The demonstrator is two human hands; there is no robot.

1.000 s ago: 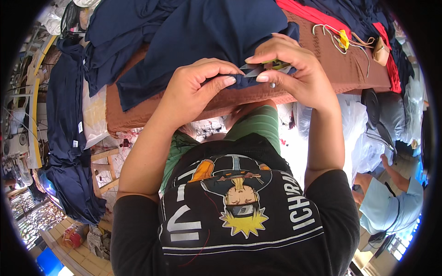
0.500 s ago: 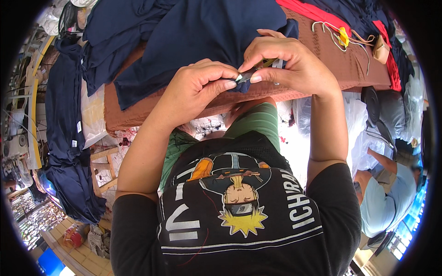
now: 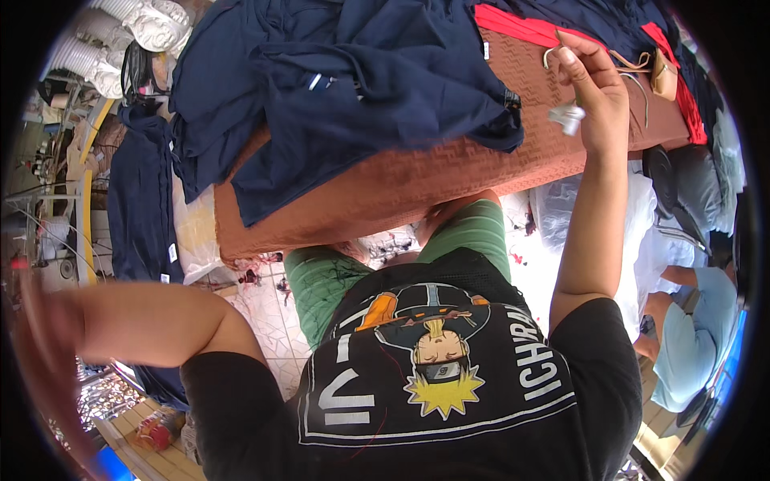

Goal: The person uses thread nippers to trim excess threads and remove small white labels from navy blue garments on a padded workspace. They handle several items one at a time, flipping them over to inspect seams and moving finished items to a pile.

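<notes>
I have the navy garment (image 3: 377, 112) in the upper middle of the frame, laid over the brown cloth (image 3: 481, 172). Its long axis runs slantwise: one end points to the lower left and finishes in a corner near the cloth's front edge, while the other points right and slightly up, ending in a bunched tip. Small white marks show on its upper part.

Just beyond that tip, toward the upper right, I see the right hand (image 3: 597, 84) raised above the cloth, fingers pointing up and left. Thumb tip and forefinger tip are close together. A small silvery object (image 3: 568, 118) shows at the palm side, too blurred for me to read its long axis, and I cannot tell whether the other fingers grip it.

The left hand (image 3: 48, 345) is at the far left edge, well apart from the garment; it is smeared by blur, so I cannot tell how its fingers stand.

Further out, a red strip (image 3: 513, 24) slants along the top, and a tan pouch (image 3: 663, 78) lies at upper right. More navy cloth (image 3: 144, 192) hangs at left. A person in light blue (image 3: 694, 345) is at lower right.
</notes>
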